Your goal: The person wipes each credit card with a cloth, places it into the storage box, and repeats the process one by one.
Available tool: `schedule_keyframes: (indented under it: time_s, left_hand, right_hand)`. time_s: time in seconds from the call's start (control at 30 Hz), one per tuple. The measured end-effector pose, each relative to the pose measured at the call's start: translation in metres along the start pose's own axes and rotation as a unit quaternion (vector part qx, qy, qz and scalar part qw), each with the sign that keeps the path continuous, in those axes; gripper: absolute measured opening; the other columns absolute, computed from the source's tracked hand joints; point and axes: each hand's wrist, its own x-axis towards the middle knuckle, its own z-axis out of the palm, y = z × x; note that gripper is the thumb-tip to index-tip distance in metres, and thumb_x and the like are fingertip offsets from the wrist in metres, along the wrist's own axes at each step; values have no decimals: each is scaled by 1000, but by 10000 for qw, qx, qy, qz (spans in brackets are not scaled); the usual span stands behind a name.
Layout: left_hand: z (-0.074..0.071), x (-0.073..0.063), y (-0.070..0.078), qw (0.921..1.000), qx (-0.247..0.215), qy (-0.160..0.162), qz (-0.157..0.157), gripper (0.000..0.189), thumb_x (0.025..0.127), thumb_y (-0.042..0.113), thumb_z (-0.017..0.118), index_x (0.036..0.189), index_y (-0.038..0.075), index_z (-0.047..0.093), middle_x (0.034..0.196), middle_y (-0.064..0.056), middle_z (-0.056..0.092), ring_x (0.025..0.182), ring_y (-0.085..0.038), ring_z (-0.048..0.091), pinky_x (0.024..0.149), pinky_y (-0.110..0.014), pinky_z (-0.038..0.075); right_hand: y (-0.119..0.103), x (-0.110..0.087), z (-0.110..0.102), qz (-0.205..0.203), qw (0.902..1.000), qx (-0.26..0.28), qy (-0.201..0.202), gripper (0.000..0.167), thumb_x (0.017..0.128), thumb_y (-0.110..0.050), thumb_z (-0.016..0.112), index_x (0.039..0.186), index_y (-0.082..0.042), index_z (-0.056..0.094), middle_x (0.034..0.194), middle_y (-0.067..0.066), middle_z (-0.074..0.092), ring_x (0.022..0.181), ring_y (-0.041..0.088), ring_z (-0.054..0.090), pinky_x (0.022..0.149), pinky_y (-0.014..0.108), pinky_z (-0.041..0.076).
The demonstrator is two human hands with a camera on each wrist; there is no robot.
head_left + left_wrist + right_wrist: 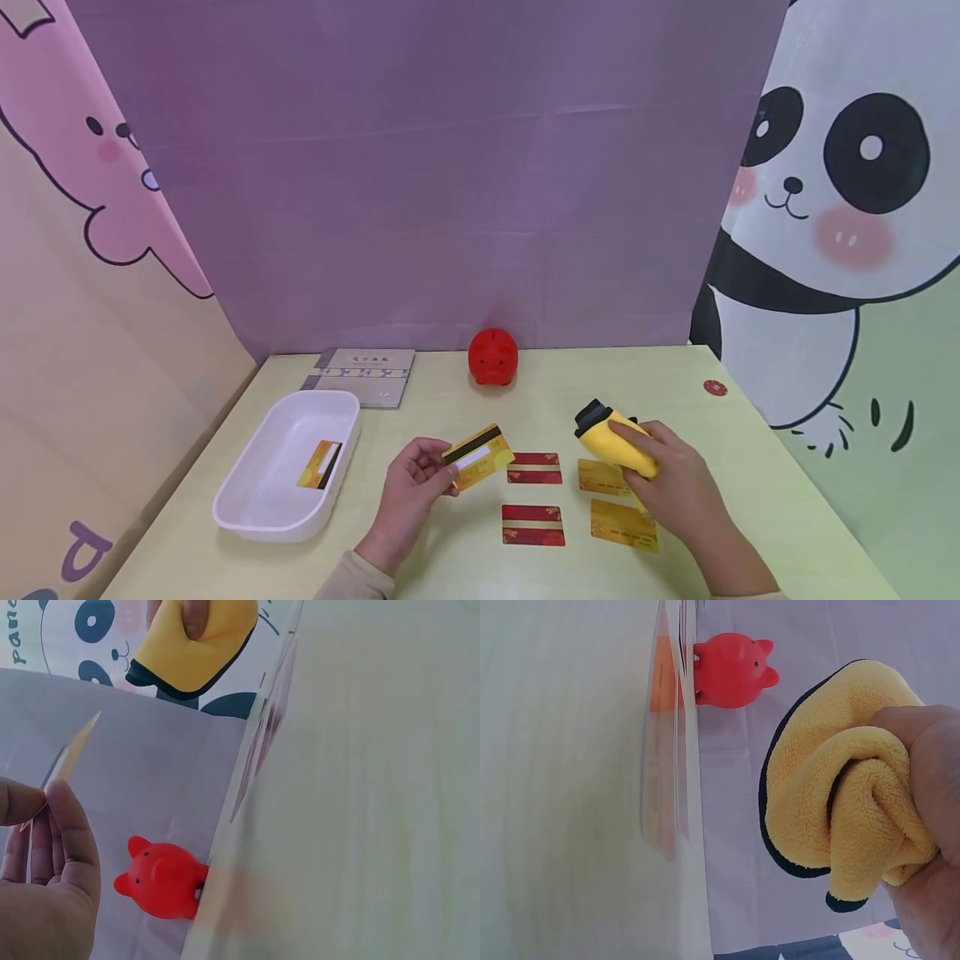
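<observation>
My left hand [416, 483] pinches a gold bank card [480, 457] by its left edge, thumb on one face and fingers behind. The card is tilted, with its black stripe and white strip showing. In the left wrist view the same card [75, 750] appears nearly edge-on. My right hand [678, 479] grips a folded yellow cloth [617, 442] with dark edging, held over the table. The fluffy folds of the cloth [855, 802] bunch out from the fingers in the right wrist view. Below the cloth lie two gold cards [622, 523], the upper one partly covered by it.
Two red cards [533, 525] lie between the hands. A white plastic tray [262, 442] at left holds one gold card [321, 465]. Behind it lies a grey booklet [367, 375]. A red piggy bank [492, 358] stands at the back, and a red chip [716, 388] at right.
</observation>
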Motion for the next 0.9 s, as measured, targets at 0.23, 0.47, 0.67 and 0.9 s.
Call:
schedule_keyframes:
  time_s: [0.23, 0.47, 0.67, 0.9]
  left_hand:
    - [-1, -1, 6, 9993, -216, 256, 171, 30, 91, -12, 69, 118, -5, 58, 100, -16, 63, 88, -23, 68, 70, -29, 64]
    - [-3, 0, 15, 9986, -310, 288, 307, 32, 91, -12, 70, 119, -8, 57, 98, -12, 59, 91, -24, 69, 71, -31, 65]
    - [-10, 2, 26, 9981, -272, 424, 346, 32, 93, -12, 68, 122, -4, 59, 105, -16, 59, 94, -26, 69, 73, -34, 66]
    - [-24, 2, 36, 9973, -135, 551, 463, 36, 95, -11, 67, 129, -6, 56, 112, -18, 58, 102, -30, 69, 77, -37, 66]
  right_hand:
    - [-2, 1, -1, 44, 10000, 41, -48, 69, 77, 1, 86, 139, -23, 69, 116, 3, 64, 82, 19, 57, 64, 30, 55]
    - [-2, 1, -3, 76, 10000, 20, -50, 68, 77, 2, 86, 138, -22, 69, 115, 2, 64, 81, 18, 56, 63, 29, 54]
    - [-1, 1, -4, 122, 9998, 24, -126, 69, 77, 1, 86, 139, -23, 69, 116, 3, 63, 82, 19, 56, 64, 29, 54]
    - [-1, 0, -3, 74, 9999, 29, -79, 68, 77, 2, 86, 138, -23, 69, 115, 2, 64, 82, 18, 57, 64, 29, 55]
